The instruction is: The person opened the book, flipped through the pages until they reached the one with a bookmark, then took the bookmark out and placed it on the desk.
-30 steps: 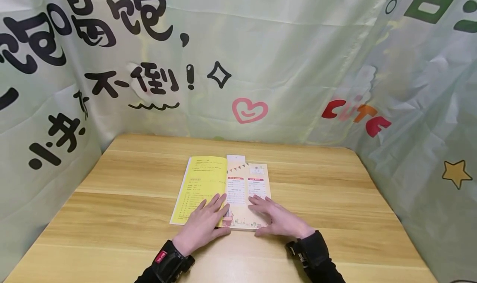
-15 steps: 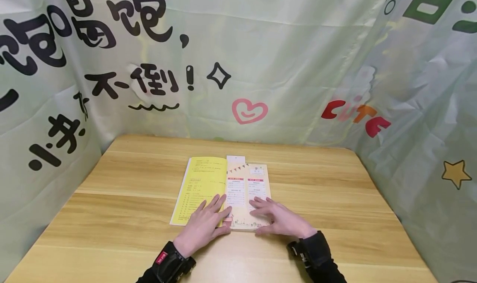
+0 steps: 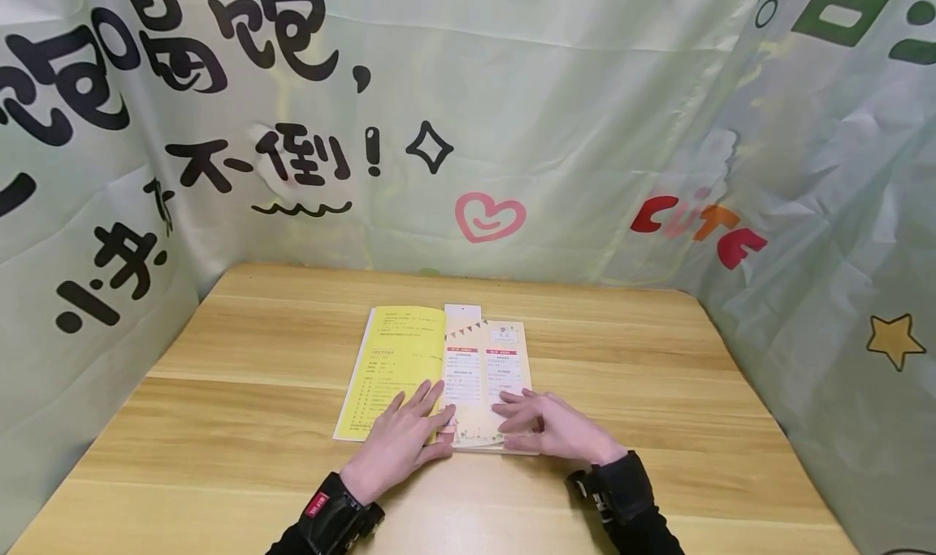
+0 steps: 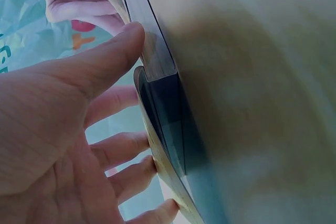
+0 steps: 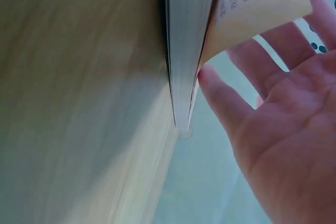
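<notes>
A book lies on the table, turned to a yellow printed page at left and a peach contents page at right. My left hand rests spread over the lower yellow page by the spine; its thumb touches the bottom edge of the page block. My right hand is at the lower right corner, fingers bent, thumb below them, with a page pinched there. In the right wrist view that lifted page curls up from the page block, its corner against the fingers.
A pale strip sticks out above the book's top edge. The wooden table reaches back to a printed fabric curtain, which also hangs along both sides.
My right fingers have drawn in from lying spread on the right page, and the page's lower right corner has come up. The left hand stays in place.
</notes>
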A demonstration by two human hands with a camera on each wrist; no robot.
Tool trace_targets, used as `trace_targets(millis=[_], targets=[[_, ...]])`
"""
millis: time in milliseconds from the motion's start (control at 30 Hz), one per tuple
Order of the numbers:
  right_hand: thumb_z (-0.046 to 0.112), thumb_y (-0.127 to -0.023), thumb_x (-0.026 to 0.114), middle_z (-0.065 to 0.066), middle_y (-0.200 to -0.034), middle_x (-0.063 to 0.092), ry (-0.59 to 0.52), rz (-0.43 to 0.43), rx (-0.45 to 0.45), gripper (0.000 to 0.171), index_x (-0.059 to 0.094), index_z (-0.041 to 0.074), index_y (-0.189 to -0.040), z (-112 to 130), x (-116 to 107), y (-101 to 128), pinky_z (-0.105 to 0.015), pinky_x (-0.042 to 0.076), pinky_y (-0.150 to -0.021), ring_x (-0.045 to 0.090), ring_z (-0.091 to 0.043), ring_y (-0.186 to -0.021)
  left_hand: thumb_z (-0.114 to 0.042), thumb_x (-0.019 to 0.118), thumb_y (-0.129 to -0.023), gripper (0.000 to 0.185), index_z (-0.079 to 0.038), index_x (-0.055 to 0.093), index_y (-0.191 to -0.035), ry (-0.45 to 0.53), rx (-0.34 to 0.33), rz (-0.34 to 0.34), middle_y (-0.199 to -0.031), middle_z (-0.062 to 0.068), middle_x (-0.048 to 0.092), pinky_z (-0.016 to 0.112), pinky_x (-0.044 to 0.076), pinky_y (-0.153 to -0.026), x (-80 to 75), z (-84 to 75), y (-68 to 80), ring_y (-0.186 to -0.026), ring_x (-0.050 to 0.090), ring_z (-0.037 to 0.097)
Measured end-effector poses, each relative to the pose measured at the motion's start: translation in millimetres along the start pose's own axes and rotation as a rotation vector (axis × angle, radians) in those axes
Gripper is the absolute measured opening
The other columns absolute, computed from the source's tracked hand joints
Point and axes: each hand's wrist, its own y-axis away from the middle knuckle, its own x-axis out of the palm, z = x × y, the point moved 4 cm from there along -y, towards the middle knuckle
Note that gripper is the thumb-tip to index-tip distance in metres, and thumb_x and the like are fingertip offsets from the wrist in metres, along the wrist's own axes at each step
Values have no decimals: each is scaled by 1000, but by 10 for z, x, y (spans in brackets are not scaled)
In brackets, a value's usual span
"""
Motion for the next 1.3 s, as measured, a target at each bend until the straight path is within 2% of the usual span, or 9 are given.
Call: trace_targets(millis=[200, 367, 567, 667, 800, 967, 1100, 1300], targets=[[25, -92, 72, -9, -129, 71, 5, -24, -58, 25, 77, 11, -112, 37, -33, -13, -62, 28, -120, 58, -34, -134, -45, 70, -89, 58, -13, 63, -137, 23, -21, 5, -156, 20, 45, 64, 40, -114, -1, -36, 6, -145, 42, 41], [17, -90, 72, -7, -117, 76, 8, -51, -75, 23, 77, 9, -111, 55, -52, -27, -61, 27, -121, 65, -30, -126, -46, 71, -89, 59, -12, 63, -137, 9, -28, -5, -156, 19, 45, 64, 40, -114, 0, -53, 15, -145, 43, 41], [13, -89, 73, -4, -106, 79, 68, -122, -139, 18, 77, 10, -106, 77, -73, -32, -63, 31, -118, 73, -19, -109, -46, 70, -90, 59, -13, 63, -137, 7, -36, -6, -156, 19, 45, 63, 40, -115, 8, -54, 18, -145, 43, 40], [12, -87, 75, -3, -102, 80, 104, -191, -184, 17, 77, 9, -103, 111, -91, -30, -64, 36, -115, 75, -13, -98, -46, 69, -90, 59, -13, 63, -137, 17, -43, -6, -157, 19, 45, 63, 40, -115, 9, -57, 16, -145, 43, 40], [11, -82, 78, -1, -96, 80, 190, -314, -258, 18, 77, 9, -100, 167, -118, -20, -62, 46, -107, 74, -11, -90, -47, 68, -91, 59, -12, 63, -137, 33, -49, -5, -157, 19, 45, 64, 39, -115, 11, -58, 13, -146, 42, 40], [7, -76, 83, 0, -91, 79, 300, -474, -358, 25, 77, 6, -101, 223, -146, -27, -47, 58, -93, 72, -12, -86, -48, 68, -91, 57, -13, 63, -136, 26, -46, -14, -156, 18, 46, 63, 40, -115, 9, -57, 9, -145, 43, 39], [3, -72, 84, -1, -89, 78, 352, -579, -404, 31, 77, 3, -102, 251, -159, -24, -37, 58, -85, 69, -14, -86, -48, 68, -91, 57, -14, 64, -136, 30, -47, -20, -154, 16, 49, 63, 40, -115, 9, -59, 6, -145, 43, 39], [4, -71, 84, -3, -93, 78, 421, -688, -417, 32, 77, 4, -103, 283, -138, -31, -41, 56, -89, 69, -19, -91, -47, 69, -90, 56, -15, 64, -135, 29, -51, -27, -150, 14, 54, 65, 40, -114, 12, -73, -4, -144, 45, 40]])
